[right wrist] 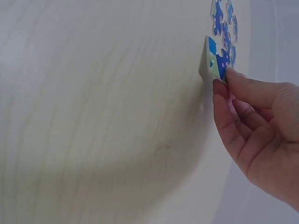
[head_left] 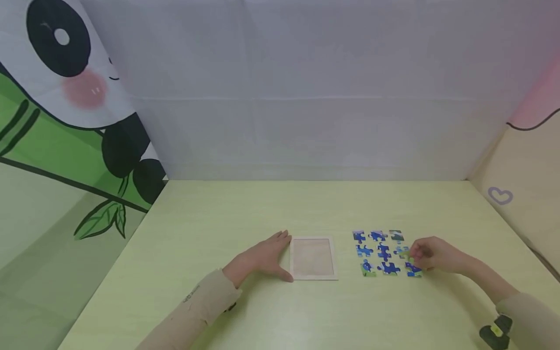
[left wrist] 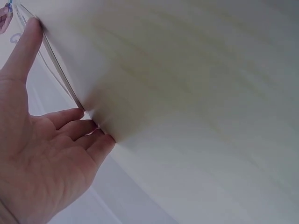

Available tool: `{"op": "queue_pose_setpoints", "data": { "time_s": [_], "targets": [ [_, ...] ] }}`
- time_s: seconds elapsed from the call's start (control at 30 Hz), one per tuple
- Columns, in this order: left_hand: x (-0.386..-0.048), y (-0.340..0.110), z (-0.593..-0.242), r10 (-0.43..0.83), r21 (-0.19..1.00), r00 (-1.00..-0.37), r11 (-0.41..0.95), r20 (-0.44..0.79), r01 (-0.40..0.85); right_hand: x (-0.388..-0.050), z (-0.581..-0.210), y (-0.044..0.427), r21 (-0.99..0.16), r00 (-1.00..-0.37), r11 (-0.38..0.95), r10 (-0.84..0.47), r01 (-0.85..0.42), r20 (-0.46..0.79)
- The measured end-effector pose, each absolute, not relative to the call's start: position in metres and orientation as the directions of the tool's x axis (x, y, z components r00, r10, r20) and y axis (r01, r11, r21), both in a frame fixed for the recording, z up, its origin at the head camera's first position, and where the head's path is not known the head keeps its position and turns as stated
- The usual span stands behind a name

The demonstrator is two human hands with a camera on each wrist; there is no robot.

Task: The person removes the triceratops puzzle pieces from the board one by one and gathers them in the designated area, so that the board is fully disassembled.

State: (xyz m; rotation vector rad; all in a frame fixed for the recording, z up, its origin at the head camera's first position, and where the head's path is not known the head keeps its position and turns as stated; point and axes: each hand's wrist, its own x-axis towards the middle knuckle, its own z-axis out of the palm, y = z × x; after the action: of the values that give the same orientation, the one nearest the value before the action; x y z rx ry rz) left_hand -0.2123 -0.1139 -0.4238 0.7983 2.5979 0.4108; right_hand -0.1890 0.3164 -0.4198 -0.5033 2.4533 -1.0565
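Note:
A square, light-coloured shallow frame lies flat on the table. My left hand is spread along its left side, with thumb and fingertips touching the edge; the left wrist view shows this frame nearly edge-on. To the right, several blue and green jigsaw puzzle pieces lie slightly apart in three rows. My right hand is at the right side of these rows. Between thumb and forefinger it pinches the corner of a blue and green puzzle piece, which looks tilted off the table in the right wrist view.
The pale wooden table extends around the frame and the pieces. A whitish cloth wall stands along its back edge. Printed cloths with cartoon figures hang at the sides.

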Motion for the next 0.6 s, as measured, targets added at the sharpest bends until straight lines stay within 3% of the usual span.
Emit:
{"op": "queue_pose_setpoints", "data": {
  "time_s": [0.17, 0.6],
  "targets": [
    [-0.2128, -0.1143, -0.4228, 0.597, 0.406, -0.750, 0.784, -0.285, 0.470, -0.1879, -0.4265, 0.3196, -0.757, -0.858, 0.639, -0.458, -0.136, -0.233],
    [-0.2139, -0.1142, -0.4216, 0.599, 0.413, -0.752, 0.780, -0.274, 0.471, -0.1869, -0.4292, 0.3182, -0.714, -0.869, 0.661, -0.470, -0.232, -0.153]
  ]
}}
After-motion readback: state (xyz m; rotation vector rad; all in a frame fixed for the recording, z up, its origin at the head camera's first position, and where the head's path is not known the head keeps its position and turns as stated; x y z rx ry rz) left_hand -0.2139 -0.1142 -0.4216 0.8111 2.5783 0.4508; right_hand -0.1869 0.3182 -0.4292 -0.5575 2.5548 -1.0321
